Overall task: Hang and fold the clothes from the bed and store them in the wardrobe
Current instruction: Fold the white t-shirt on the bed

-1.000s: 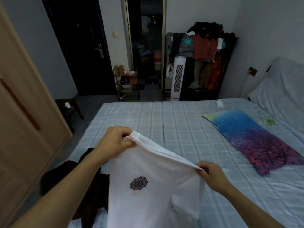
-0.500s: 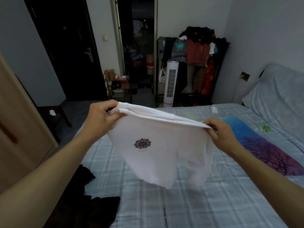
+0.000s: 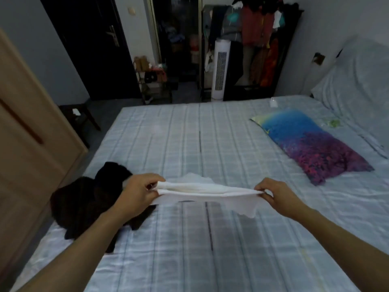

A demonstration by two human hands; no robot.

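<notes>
Left hand [image 3: 137, 191], right hand [image 3: 273, 193] each pinch end of white shirt [image 3: 205, 191], stretched flat above bed [image 3: 210, 144]. Dark clothes [image 3: 84, 199] near left; pillow [image 3: 311, 144] far right.

White shirt [image 3: 207, 191], black clothes [image 3: 84, 199], pale blue plaid bed sheet [image 3: 231, 144], blue-purple pillow [image 3: 309, 142].

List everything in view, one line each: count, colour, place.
shirt: 1, white, stretched between both hands above the bed
dark clothes: 1 pile, black, bed's near left
bed: 1, pale blue checked sheet, centre
pillow: 1, blue and purple, bed's right
fan: 1, white, behind the bed
clothes rack: 1, dark, full, back wall
wardrobe: 1, tan, left
door: 1, dark, back left
left hand: grips shirt's left end
right hand: pinches shirt's right end
</notes>
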